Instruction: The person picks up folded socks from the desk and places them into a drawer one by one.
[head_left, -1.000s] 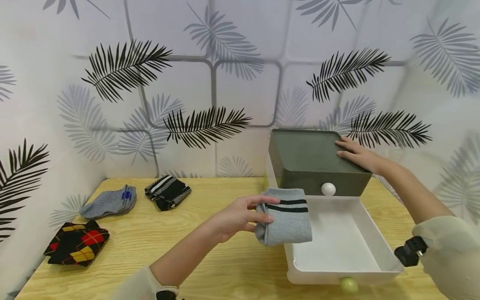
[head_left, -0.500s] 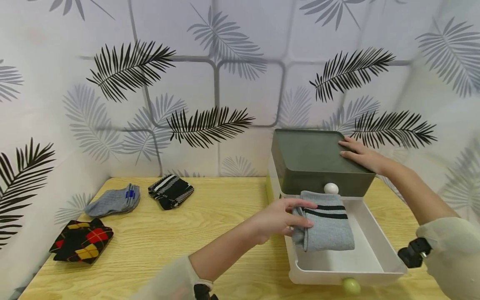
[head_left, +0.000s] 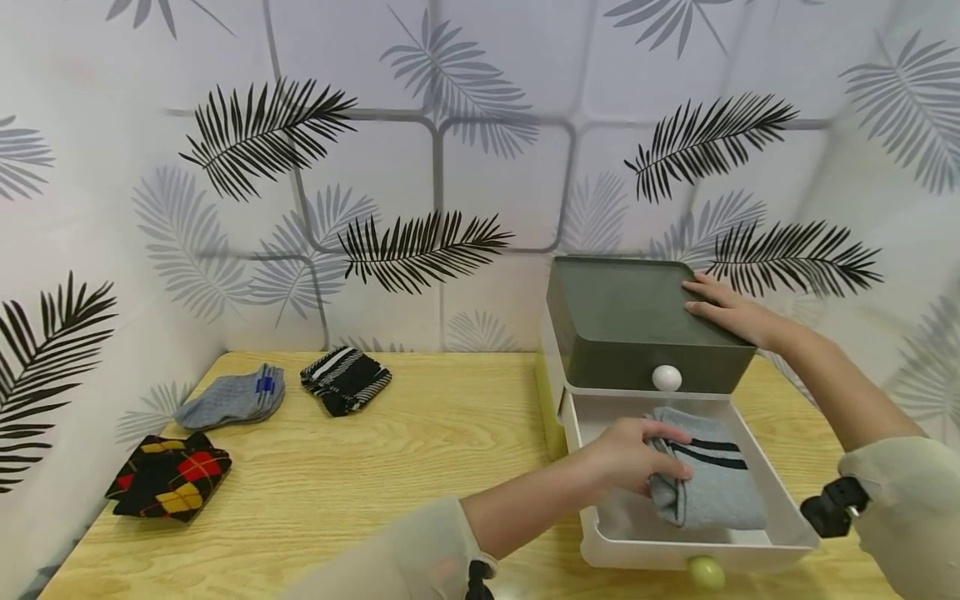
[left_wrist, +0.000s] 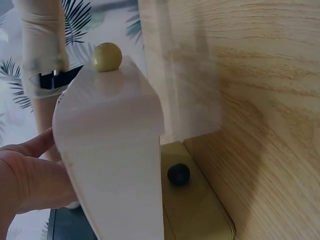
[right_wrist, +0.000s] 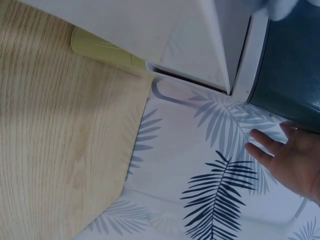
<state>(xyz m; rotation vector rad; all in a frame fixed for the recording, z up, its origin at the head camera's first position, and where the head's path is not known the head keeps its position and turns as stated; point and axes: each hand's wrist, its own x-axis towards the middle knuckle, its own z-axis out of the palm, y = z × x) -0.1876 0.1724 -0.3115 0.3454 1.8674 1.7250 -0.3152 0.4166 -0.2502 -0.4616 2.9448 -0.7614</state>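
In the head view, my left hand (head_left: pixel 633 457) pinches the left edge of a folded grey sock (head_left: pixel 712 483) with two black stripes. The sock is inside the pulled-out white drawer (head_left: pixel 697 554); whether it touches the drawer floor I cannot tell. My right hand (head_left: pixel 731 310) rests on the right top edge of the dark green upper part of the drawer box (head_left: pixel 626 300), fingers extended. The left wrist view has my left hand (left_wrist: pixel 35 175) at the drawer's wall (left_wrist: pixel 112 165), its fingertips and the sock hidden. In the right wrist view, the right hand (right_wrist: pixel 295 160) lies beside the box.
At the table's left lie a grey sock bundle with a blue tag (head_left: pixel 236 396), a black-and-white patterned bundle (head_left: pixel 345 381) and a black, red and yellow argyle bundle (head_left: pixel 172 475). A yellow lower drawer (left_wrist: pixel 195 205) with a dark knob sits under the white one. A leaf-patterned curtain (head_left: pixel 480 183) hangs behind.
My left hand has carried the striped grey sock rightward from the drawer's left side, over its wall and down into it. The right hand stays on the box top.
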